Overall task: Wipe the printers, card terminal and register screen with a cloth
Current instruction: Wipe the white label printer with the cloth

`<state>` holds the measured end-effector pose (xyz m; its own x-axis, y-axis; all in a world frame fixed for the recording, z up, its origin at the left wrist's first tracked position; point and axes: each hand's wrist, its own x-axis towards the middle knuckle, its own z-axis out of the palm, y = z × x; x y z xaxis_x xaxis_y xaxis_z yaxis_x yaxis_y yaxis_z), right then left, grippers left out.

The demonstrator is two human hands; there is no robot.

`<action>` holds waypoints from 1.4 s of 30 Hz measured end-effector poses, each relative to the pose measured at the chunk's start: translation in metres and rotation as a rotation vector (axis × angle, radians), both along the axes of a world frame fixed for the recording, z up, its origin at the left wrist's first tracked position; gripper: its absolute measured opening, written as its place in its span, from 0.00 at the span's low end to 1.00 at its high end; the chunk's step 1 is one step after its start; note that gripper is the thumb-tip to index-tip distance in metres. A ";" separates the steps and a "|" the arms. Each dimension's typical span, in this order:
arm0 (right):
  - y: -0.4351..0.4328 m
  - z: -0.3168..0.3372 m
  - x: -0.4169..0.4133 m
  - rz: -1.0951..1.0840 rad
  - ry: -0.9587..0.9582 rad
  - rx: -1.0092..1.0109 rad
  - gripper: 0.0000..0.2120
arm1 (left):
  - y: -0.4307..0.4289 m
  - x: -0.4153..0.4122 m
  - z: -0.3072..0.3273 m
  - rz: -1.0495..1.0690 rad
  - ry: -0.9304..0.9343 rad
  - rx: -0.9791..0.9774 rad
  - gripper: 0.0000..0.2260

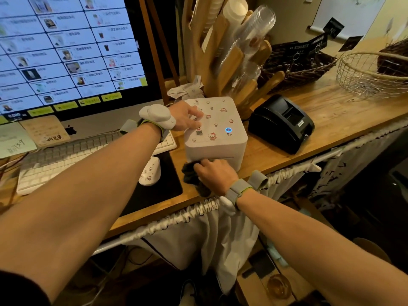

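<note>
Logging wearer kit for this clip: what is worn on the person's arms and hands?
Both forearms are bare, no gloves. The left hand has a grey wrist strap with green edging carrying a rounded pale-grey device. The right hand has a matching grey strap with a white unit underneath.

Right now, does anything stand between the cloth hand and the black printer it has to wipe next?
Nothing visible blocks it. The right hand presses the dark cloth against the white printer's front; the black printer sits further right, with only bare wooden counter between them.

A café counter: register screen (66, 51) showing drink tiles, stacked plastic cups (249, 38), black receipt printer (280, 122).
</note>
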<state>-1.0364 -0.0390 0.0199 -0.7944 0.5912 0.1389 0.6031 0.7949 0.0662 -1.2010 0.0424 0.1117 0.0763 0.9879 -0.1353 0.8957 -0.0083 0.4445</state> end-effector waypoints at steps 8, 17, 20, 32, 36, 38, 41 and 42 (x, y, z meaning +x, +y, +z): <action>0.028 0.002 0.086 -0.162 -0.078 -0.069 0.09 | 0.007 -0.002 -0.001 0.026 -0.056 -0.009 0.19; 0.078 0.075 0.097 -0.680 0.839 -0.310 0.09 | -0.010 -0.011 0.010 0.327 0.008 0.121 0.15; 0.087 0.102 0.058 -0.607 1.016 -0.428 0.07 | -0.018 -0.008 0.015 0.368 -0.114 -0.139 0.20; 0.114 0.072 0.031 -0.837 0.747 -0.917 0.25 | -0.014 -0.007 0.006 0.412 -0.497 -0.529 0.26; 0.117 0.080 0.032 -0.825 0.747 -0.888 0.17 | -0.015 0.007 0.007 0.415 -0.490 -0.481 0.16; 0.120 0.083 0.038 -0.819 0.714 -0.898 0.14 | -0.020 0.017 0.007 0.422 -0.490 -0.509 0.12; 0.125 0.083 0.049 -0.799 0.693 -0.873 0.12 | -0.025 0.026 0.005 0.430 -0.517 -0.540 0.16; 0.125 0.082 0.050 -0.806 0.700 -0.856 0.11 | -0.024 0.027 0.004 0.424 -0.509 -0.566 0.16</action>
